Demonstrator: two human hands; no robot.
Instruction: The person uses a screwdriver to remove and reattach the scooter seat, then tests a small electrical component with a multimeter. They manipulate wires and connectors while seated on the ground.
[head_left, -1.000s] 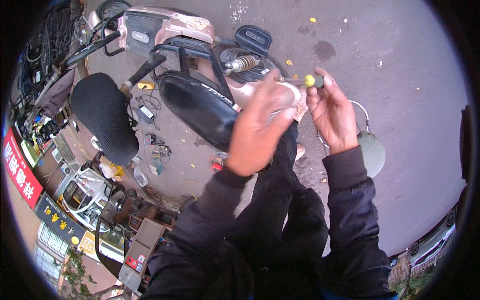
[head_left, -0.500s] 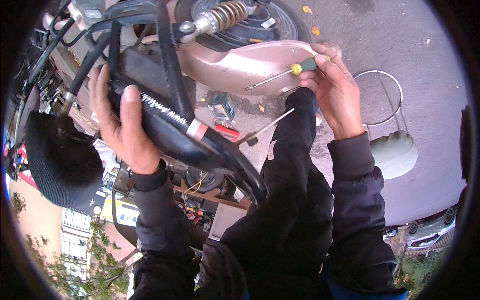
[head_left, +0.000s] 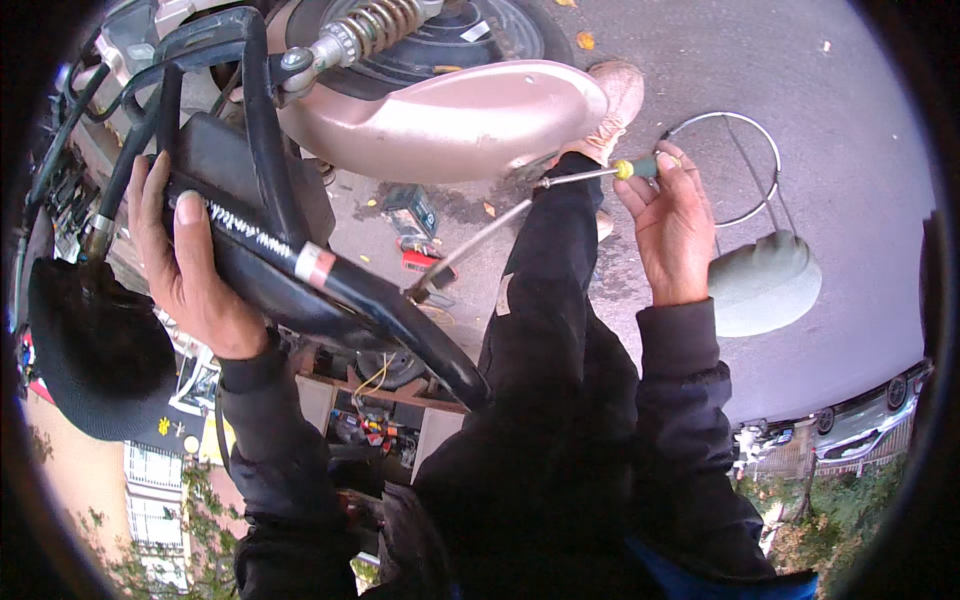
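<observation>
My left hand (head_left: 215, 290) is around a black tubular frame (head_left: 365, 300) of a scooter, its thumb lying along the near side. A red and white band wraps the tube, beside a strip of white marks. My right hand (head_left: 672, 225) is closed on a screwdriver (head_left: 640, 168) with a green and yellow handle. Its metal shaft points left, the tip over my dark trouser leg (head_left: 540, 290). Beyond lies a pinkish curved fender (head_left: 450, 120) next to a black wheel (head_left: 490, 45). A coil-spring shock absorber (head_left: 365, 35) joins the frame above my left hand.
A person in a black ribbed cap (head_left: 95, 350) is close at the left. To the right stands a round-seated stool (head_left: 765, 285) with a metal ring (head_left: 775, 150). A small box (head_left: 410, 210) and a red item (head_left: 425, 262) lie on the ground. Parked car (head_left: 870, 425) at lower right.
The scene has shifted left in the view. My right hand has drawn the screwdriver away from the fender, and its shaft lies more level. My left hand stays on the frame.
</observation>
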